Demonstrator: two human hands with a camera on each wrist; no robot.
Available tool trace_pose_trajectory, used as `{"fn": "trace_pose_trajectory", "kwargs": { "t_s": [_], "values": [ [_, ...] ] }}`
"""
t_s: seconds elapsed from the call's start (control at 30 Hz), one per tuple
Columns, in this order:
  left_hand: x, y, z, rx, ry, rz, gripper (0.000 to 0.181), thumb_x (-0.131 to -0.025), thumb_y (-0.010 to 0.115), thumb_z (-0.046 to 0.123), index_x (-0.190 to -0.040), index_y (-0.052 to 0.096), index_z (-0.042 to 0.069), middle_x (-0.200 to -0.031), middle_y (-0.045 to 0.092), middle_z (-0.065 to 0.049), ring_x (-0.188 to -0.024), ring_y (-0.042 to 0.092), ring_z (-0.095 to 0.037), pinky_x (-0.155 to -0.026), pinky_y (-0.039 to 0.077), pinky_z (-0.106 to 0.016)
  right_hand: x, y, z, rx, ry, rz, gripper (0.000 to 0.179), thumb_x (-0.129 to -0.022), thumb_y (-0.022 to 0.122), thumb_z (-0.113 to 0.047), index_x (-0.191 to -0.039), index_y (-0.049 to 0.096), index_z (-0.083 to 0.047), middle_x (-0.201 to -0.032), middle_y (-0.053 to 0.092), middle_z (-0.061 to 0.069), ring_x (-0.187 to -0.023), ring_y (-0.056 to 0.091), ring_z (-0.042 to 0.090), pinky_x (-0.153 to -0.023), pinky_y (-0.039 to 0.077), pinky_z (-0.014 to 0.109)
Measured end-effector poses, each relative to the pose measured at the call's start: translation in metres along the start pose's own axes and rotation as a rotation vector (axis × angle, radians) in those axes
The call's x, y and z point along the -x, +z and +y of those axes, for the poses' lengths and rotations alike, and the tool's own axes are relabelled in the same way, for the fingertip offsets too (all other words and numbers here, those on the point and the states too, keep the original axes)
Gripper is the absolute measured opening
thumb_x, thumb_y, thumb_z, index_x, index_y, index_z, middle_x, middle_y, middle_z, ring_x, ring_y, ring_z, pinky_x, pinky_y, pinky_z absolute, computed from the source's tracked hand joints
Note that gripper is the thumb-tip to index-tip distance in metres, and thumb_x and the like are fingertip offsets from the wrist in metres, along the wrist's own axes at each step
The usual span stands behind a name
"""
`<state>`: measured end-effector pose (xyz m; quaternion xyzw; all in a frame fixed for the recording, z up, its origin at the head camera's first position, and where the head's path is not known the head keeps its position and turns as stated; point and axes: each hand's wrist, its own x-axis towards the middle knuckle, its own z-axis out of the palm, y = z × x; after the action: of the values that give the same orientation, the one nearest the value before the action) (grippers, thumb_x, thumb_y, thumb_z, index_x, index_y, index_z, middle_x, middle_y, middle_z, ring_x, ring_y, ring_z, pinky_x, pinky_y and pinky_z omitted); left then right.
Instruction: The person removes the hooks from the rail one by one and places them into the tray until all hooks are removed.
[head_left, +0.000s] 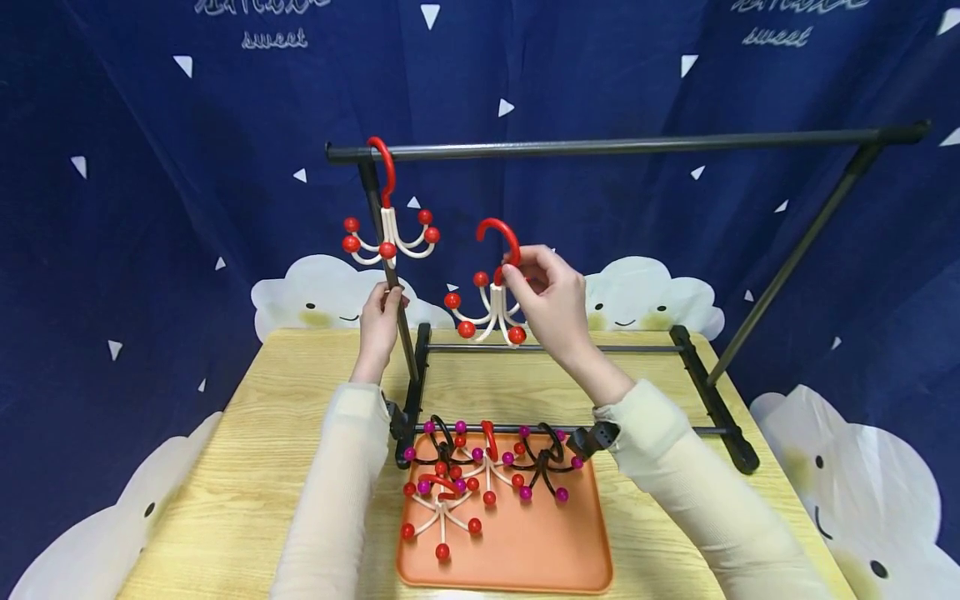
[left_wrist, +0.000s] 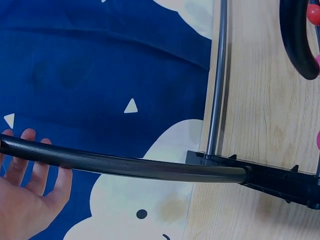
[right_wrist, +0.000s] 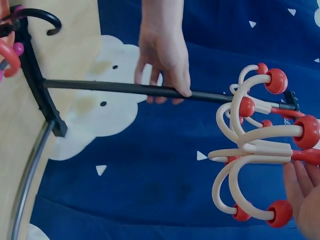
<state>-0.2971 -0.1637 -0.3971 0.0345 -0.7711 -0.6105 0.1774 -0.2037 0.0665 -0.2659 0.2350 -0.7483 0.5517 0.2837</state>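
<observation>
My right hand (head_left: 553, 308) pinches the red hook of a cream octopus-style hook hanger (head_left: 497, 302) with red ball tips. It is held in the air below the rack's crossbar (head_left: 600, 148), not touching it. My left hand (head_left: 378, 327) grips the black left post (left_wrist: 150, 167) of the garment rack, thumb on one side and fingers behind, as the right wrist view shows. A matching cream and red hanger (head_left: 387, 225) hangs by its hook near the crossbar's left end, above my left hand.
An orange tray (head_left: 532, 550) on the wooden table (head_left: 247, 467) holds cream hangers (head_left: 442, 510) with red balls and black hangers (head_left: 543, 460) with magenta balls. The rack's right post (head_left: 795, 250) slants at the right. A dark blue curtain (head_left: 600, 75) hangs behind.
</observation>
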Motion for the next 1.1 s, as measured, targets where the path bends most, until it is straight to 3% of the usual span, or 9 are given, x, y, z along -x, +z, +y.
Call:
{"fn": "trace_pose_trajectory", "kwargs": {
  "t_s": [0.33, 0.7, 0.9, 1.1],
  "values": [
    [0.000, 0.000, 0.000, 0.003, 0.016, -0.015, 0.030, -0.096, 0.043, 0.031, -0.110, 0.054, 0.007, -0.097, 0.060, -0.017, -0.090, 0.052, -0.026, -0.076, 0.035, -0.031, 0.036, -0.004, 0.006, -0.070, 0.100, -0.052, 0.013, -0.084, 0.060, 0.002, -0.095, 0.061, 0.009, -0.089, 0.065, 0.021, -0.080, 0.064, 0.030, -0.070, 0.051, 0.021],
    [0.000, 0.000, -0.001, 0.000, 0.009, -0.002, 0.028, -0.096, 0.044, 0.031, -0.108, 0.055, 0.009, -0.097, 0.062, -0.016, -0.090, 0.054, -0.025, -0.075, 0.036, -0.030, 0.072, -0.005, 0.012, 0.020, 0.160, -0.071, 0.012, -0.082, 0.064, -0.001, -0.093, 0.065, 0.004, -0.085, 0.068, 0.015, -0.078, 0.066, 0.024, -0.070, 0.051, 0.025],
    [0.000, 0.000, -0.001, 0.014, 0.011, -0.010, 0.027, -0.096, 0.045, 0.031, -0.108, 0.055, 0.009, -0.097, 0.061, -0.017, -0.090, 0.053, -0.026, -0.075, 0.036, -0.030, 0.089, -0.006, 0.016, 0.015, 0.202, -0.102, 0.012, -0.082, 0.064, -0.002, -0.093, 0.065, 0.003, -0.084, 0.069, 0.014, -0.077, 0.066, 0.024, -0.065, 0.051, 0.026],
    [0.000, 0.000, -0.003, 0.021, 0.010, -0.016, 0.028, -0.096, 0.044, 0.031, -0.109, 0.055, 0.008, -0.097, 0.060, -0.017, -0.091, 0.053, -0.027, -0.075, 0.036, -0.031, 0.104, -0.004, 0.017, -0.002, 0.221, -0.126, 0.011, -0.082, 0.064, 0.000, -0.093, 0.065, 0.003, -0.084, 0.068, 0.014, -0.078, 0.066, 0.024, -0.068, 0.052, 0.030]
  ]
}}
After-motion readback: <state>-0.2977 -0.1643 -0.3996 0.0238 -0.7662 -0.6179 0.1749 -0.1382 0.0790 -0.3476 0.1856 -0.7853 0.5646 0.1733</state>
